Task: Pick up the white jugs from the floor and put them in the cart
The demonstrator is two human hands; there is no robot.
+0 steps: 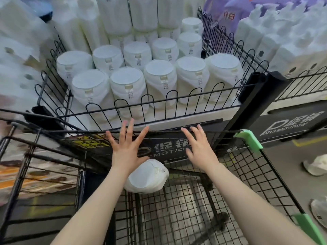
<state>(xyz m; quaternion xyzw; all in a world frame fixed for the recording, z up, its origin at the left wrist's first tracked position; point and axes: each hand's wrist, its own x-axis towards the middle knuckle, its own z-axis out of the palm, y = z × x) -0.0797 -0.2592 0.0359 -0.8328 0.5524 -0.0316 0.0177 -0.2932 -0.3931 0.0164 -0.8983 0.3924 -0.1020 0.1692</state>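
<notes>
My grip is empty: left hand (126,145) and right hand (200,147) spread flat above the cart (247,167), where one white jug (147,176) lies; more jugs (316,167) lie on the floor.

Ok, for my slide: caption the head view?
Both open hands, left hand and right hand, above cart holding one white jug.

Both hands, left hand (126,147) and right hand (200,147), hover spread above the cart (247,174); one white jug (146,175) lies inside at 12 o'clock.
</notes>
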